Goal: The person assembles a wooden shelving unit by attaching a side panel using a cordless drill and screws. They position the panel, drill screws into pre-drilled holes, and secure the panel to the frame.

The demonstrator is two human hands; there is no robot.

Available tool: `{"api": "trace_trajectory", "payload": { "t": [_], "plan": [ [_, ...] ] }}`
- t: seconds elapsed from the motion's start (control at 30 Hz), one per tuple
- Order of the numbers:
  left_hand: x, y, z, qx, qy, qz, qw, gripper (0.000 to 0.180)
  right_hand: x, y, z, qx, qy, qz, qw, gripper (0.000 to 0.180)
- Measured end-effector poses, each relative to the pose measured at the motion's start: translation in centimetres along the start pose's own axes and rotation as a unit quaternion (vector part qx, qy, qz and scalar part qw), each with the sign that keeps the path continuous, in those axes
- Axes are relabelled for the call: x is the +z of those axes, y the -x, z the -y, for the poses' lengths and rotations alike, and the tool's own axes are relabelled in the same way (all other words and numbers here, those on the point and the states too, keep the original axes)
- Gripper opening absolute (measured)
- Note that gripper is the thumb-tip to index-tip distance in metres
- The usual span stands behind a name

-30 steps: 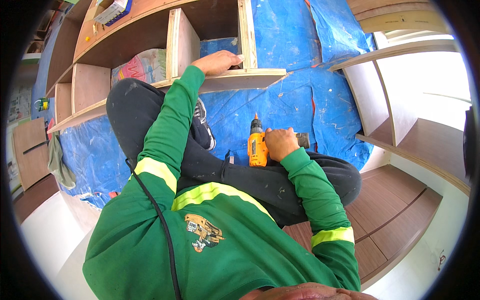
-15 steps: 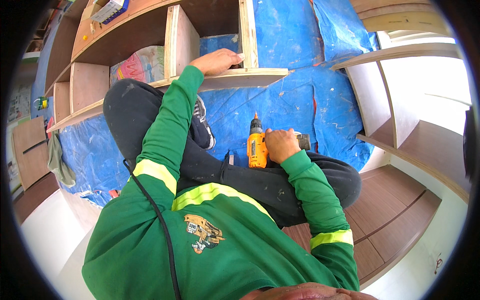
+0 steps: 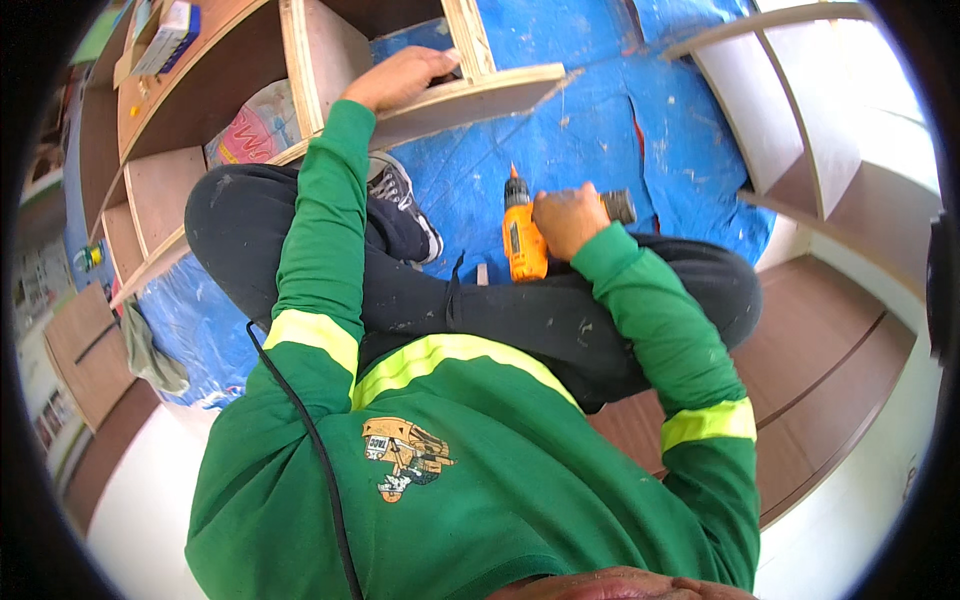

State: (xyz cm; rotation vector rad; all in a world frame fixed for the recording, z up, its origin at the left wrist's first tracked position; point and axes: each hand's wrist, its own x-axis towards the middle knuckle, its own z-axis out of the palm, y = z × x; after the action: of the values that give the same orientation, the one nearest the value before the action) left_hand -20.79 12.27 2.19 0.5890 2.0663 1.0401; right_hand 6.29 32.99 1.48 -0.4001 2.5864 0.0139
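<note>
An unpainted plywood shelf frame [image 3: 520,88] lies in front of me. At its inner corner, my left hand [image 3: 408,78] bends its fingers against the upright board [image 3: 470,38]. The fingertips are closed together there, and anything between them is hidden. A yellow and black cordless drill [image 3: 522,240] sits in my right hand [image 3: 572,218], which is wrapped round its grip. The drill's orange-tipped bit points away from me, toward the frame, with a gap between them. Its body is just beyond my crossed leg.
Blue tarpaulin [image 3: 590,130] with pale specks covers the floor. A second shelf unit [image 3: 840,150] stands on the right. A small open box [image 3: 165,40] rests on the frame at the far left, and a printed sack [image 3: 262,125] shows inside a compartment. My shoe [image 3: 400,195] is near the frame's edge.
The whole view has shifted, so the shelf frame sits higher and further left. My left hand stays at the same corner, and my right hand still holds the drill.
</note>
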Motion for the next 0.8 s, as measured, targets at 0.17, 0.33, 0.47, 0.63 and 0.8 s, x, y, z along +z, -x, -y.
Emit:
{"api": "trace_trajectory", "payload": {
  "t": [0.17, 0.33, 0.47, 0.63, 0.8],
  "plan": [
    [0.4, -0.6, 1.0, 0.012, -0.023, -0.024, 0.999, 0.06, 0.0, -0.4, -0.4, -0.004, 0.006, -0.025, 1.0, 0.02],
    [-0.4, -2.1, 2.2, 0.09, -0.213, -0.038, 0.972, 0.057, -0.8, -0.7, -0.3, 0.01, -0.013, 0.054, 0.998, 0.025],
    [0.2, -1.3, 1.1, 0.072, -0.11, -0.055, 0.99, 0.056, -1.3, -0.8, -0.6, 0.002, -0.008, 0.09, 0.996, 0.028],
    [0.0, -1.1, 1.0, 0.07, -0.111, -0.041, 0.99, 0.055, -1.3, -0.9, -0.4, 0.014, -0.002, 0.087, 0.996, 0.029],
    [0.4, -0.9, 0.5, 0.062, -0.083, -0.041, 0.994, 0.056, -1.7, -1.2, -0.4, -0.004, -0.012, 0.099, 0.995, 0.03]
  ]
}}
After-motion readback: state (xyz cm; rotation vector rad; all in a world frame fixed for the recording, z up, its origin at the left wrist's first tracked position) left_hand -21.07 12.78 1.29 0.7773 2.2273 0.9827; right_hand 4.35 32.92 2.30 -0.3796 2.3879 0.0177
